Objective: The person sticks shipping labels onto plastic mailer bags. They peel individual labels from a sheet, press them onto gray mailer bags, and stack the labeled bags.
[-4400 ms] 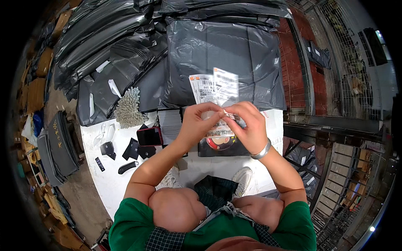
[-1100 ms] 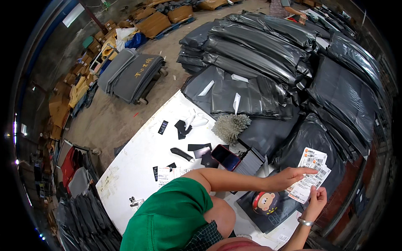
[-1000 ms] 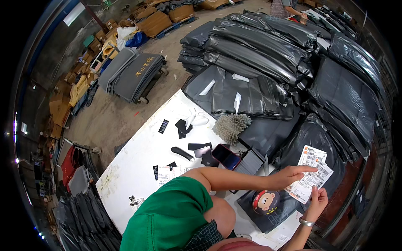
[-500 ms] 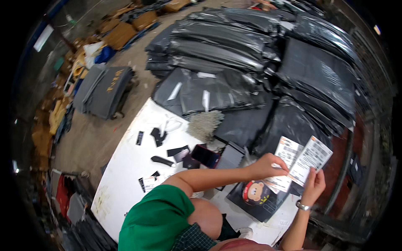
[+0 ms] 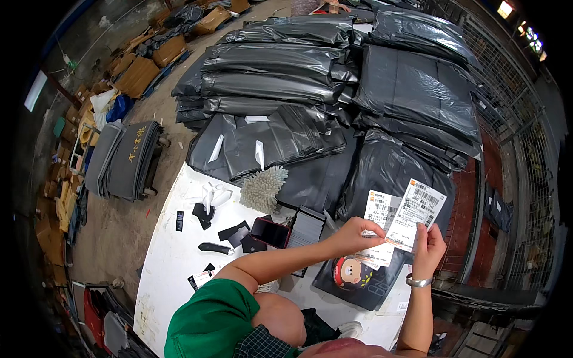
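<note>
My right hand (image 5: 428, 247), with a silver bangle at its wrist, holds a white shipping label (image 5: 419, 206) by its right edge. The fingertips of my left hand (image 5: 360, 234) pinch the same label's lower left corner. Other shipping labels (image 5: 377, 256) lie beneath, partly hidden by my left hand and the held label. Below them rests a dark flat package (image 5: 373, 298) with a cartoon bear face printed on it. The held label is tilted, its printed side up.
Stacked black plastic-wrapped bundles (image 5: 268, 89) cover the table's far side. On the white table (image 5: 164, 262) are a fluffy grey mat piece (image 5: 262, 190), a phone (image 5: 270, 232), a black-handled cutter (image 5: 216, 248) and a card box (image 5: 307, 227). A wire-mesh fence (image 5: 507, 101) stands at right.
The view has shifted, so the table and bundles appear further left and lower in places. Both hands still grip the label, which has kept nearly the same pose.
</note>
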`<state>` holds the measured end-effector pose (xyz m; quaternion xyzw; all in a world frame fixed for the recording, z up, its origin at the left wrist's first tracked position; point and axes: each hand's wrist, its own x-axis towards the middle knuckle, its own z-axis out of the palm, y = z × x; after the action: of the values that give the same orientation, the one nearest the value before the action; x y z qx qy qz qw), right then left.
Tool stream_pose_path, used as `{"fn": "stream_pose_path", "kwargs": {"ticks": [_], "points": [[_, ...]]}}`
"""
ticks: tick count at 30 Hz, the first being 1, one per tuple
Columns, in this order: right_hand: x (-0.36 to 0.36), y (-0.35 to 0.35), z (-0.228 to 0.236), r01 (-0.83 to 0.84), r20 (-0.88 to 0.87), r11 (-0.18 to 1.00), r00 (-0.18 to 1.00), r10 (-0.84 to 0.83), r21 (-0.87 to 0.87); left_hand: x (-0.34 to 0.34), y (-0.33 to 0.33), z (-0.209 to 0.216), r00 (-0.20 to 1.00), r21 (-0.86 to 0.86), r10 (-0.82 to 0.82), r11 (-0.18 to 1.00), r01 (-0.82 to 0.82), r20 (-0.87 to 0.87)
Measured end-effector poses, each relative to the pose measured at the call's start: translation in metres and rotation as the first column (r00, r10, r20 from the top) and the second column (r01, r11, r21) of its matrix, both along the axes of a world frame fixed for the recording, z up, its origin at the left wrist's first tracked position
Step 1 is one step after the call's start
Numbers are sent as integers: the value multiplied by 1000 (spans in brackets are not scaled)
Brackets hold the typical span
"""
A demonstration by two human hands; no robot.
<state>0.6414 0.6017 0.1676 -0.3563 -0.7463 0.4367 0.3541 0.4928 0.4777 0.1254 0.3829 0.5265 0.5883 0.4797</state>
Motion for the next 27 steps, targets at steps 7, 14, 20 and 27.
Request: {"fn": "stream_pose_path", "kwargs": {"ticks": [7,14,20,27], "points": [[0,12,-12,-53,6,982,998,55,-181,4,3,6,996,19,13,1000,-15,87],[-14,-40,21,-305,207,904,946,251,298,-3,-5,9,993,60,92,993,-97,80],[-22,-35,10,-236,26,972,971,236,-11,-7,0,14,990,7,104,995,-104,-97],[-36,-35,-24,-275,-81,908,961,263,-318,-22,1,-15,980,-26,197,980,-197,23]]}}
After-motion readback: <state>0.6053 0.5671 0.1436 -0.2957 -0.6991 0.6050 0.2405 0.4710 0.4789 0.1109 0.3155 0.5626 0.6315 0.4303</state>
